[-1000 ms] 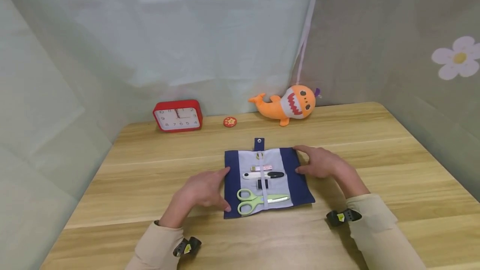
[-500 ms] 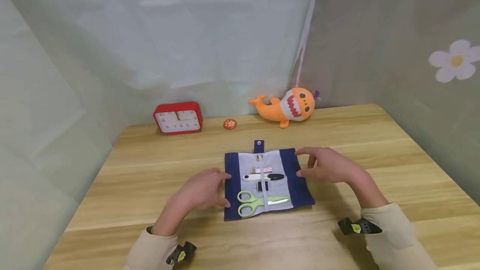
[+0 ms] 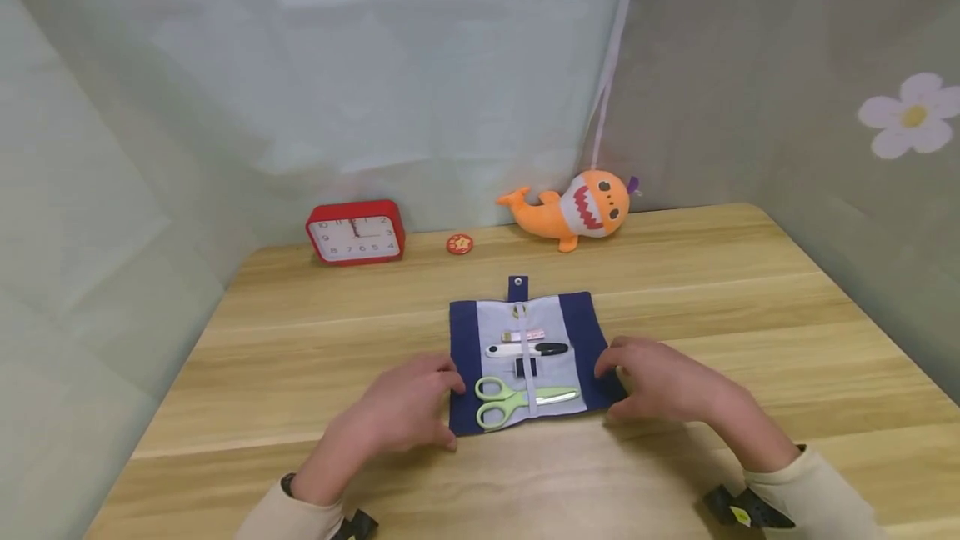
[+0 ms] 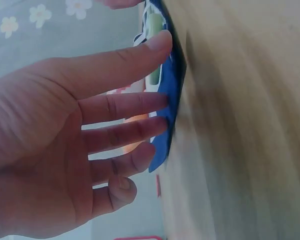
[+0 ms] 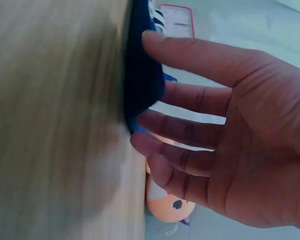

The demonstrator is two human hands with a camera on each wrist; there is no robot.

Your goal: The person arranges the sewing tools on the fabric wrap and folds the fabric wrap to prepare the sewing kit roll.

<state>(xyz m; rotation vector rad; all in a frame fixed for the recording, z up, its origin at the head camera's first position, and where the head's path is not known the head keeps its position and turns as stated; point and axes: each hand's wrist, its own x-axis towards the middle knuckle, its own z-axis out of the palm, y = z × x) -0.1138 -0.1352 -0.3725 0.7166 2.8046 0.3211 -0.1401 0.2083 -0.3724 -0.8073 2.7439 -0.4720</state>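
An unfolded navy cloth pouch (image 3: 466, 357) with a pale lining lies flat on the table, its snap tab (image 3: 518, 287) pointing away. Under the white elastic strap (image 3: 530, 397) sit green-handled scissors (image 3: 506, 400), a black-and-white slim tool (image 3: 517, 350), a small black item (image 3: 526, 368), a pink-and-white piece (image 3: 523, 336) and a tiny gold-coloured item. My left hand (image 3: 408, 407) is at the pouch's left edge with fingers spread and slightly bent. At the near right corner is my right hand (image 3: 660, 380), fingers loosely bent. Neither hand visibly grips the cloth.
A red clock (image 3: 356, 232) stands at the table's back left. Beside it lies a round red badge (image 3: 460, 243) with a star. An orange plush shark (image 3: 573, 211) leans against the back curtain. The wooden table (image 3: 285, 407) surrounds the pouch.
Both hands have shifted toward the near edge of the pouch, the right one from its upper right edge to the near right corner. The pouch and its contents have stayed in place.
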